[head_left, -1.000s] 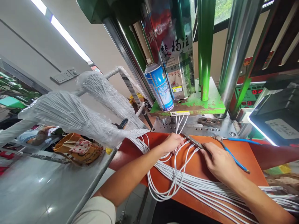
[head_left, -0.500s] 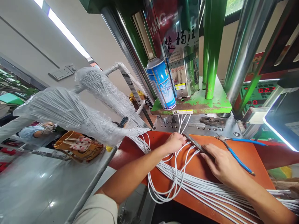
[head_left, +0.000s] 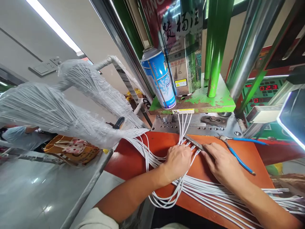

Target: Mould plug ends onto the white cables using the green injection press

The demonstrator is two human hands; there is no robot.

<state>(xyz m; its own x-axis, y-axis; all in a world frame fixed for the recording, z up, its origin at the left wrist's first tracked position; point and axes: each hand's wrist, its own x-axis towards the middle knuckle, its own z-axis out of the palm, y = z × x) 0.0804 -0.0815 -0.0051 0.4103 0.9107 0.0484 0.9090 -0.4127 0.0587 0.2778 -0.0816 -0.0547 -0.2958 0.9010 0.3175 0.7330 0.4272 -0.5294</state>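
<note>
Clearly, one green vertical press [head_left: 214, 76] is the largest thing, standing behind the far edge of the counter [head_left: 252, 154], which is orange-brown. At the left hang two thick cable bundles [head_left: 52, 106], wrapped in clear film, one near and one far. Across the near part of the counter lie loose white cables [head_left: 207, 186], too many to count, and four single cables [head_left: 182, 124] come out from under the green plate of the press. One blue spray can [head_left: 159, 79] stands on this plate, at its left.

One pair of blue-handled cutters [head_left: 238, 158] lies to the right, touched by neither hand. The right hand [head_left: 218, 157] has thumb and fingers closed upon the right end of one metal bar [head_left: 193, 142], slanting over the counter before the press. The left hand [head_left: 179, 159] is curled over cables just beside the bar; how tight its grip is, I cannot tell, because the palm is hidden. Along the bar's near edge I count at least three cable connectors [head_left: 198, 151].

The step in hand seems to be fitting or freeing these connectors; which one, I cannot tell. The next move, I judge, calls for a steady right grip and small, careful finger work at the left.
</note>
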